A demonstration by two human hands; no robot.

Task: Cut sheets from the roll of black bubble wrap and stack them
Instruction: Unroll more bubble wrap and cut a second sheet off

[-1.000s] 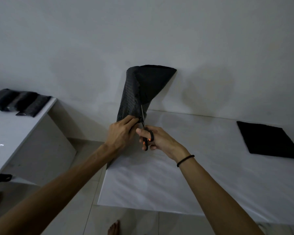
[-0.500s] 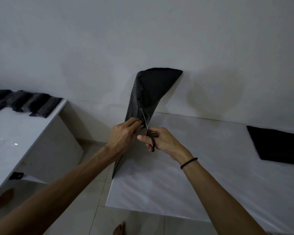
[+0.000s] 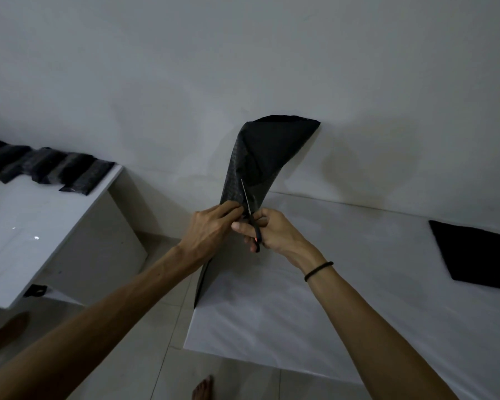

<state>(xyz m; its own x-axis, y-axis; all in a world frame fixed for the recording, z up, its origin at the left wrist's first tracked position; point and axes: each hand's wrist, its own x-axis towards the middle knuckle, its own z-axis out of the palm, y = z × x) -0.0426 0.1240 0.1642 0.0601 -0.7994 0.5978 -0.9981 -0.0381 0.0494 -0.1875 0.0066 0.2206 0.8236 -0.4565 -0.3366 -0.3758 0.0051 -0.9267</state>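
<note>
Scissors (image 3: 246, 202) advanced up bubble wrap (image 3: 267, 157); left hand (image 3: 211, 232) pinches it, right hand (image 3: 276, 233) grips scissors.

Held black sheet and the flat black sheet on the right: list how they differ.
The held sheet stands up, curled into a cone; the flat sheet lies spread on the white surface. The held sheet is gripped by the left hand and meets the scissors in the right hand; the flat sheet lies untouched. Both are black.
</note>
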